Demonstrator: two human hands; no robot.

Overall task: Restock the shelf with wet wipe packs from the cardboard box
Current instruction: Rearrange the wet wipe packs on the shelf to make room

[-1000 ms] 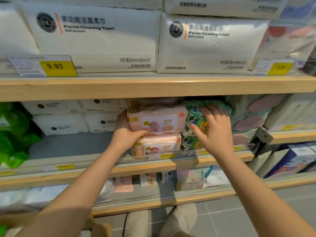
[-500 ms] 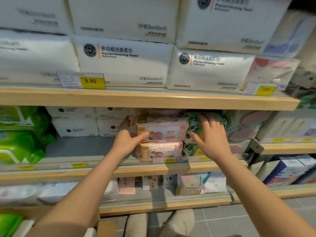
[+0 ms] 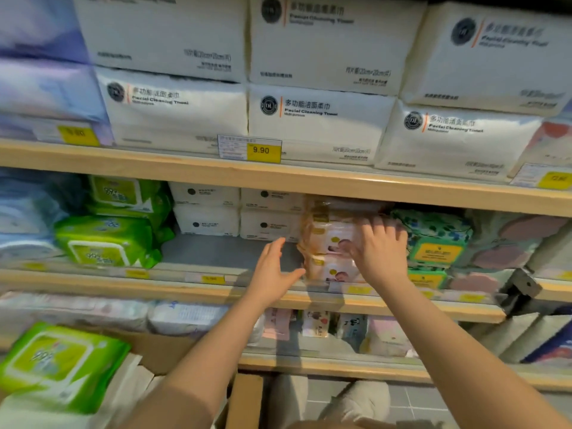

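**Both hands at the pink wet wipe packs on the middle shelf**

Right now two pink wet wipe packs [image 3: 332, 243] sit stacked one on the other on the middle shelf [image 3: 216, 252], between white tissue packs [image 3: 238, 212] on their left and green patterned packs [image 3: 433, 239] on their right. The right hand [image 3: 382, 252] lies flat against the front of the pink stack, its fingers straight and slightly spread, pressing on the upper pack. The left hand [image 3: 274, 274] hovers just beside the stack's left edge, fingers straight and together with the thumb held apart; whether the thumb touches the lower pack cannot be told. Green wet wipe packs [image 3: 105, 243] stand further left on the same shelf. Another green pack [image 3: 58, 363] lies at the lower left, on the cardboard box [image 3: 161, 354]. Above, large white facial towel packs [image 3: 315, 119] fill the upper shelf behind a yellow 9.90 price tag [image 3: 263, 150].
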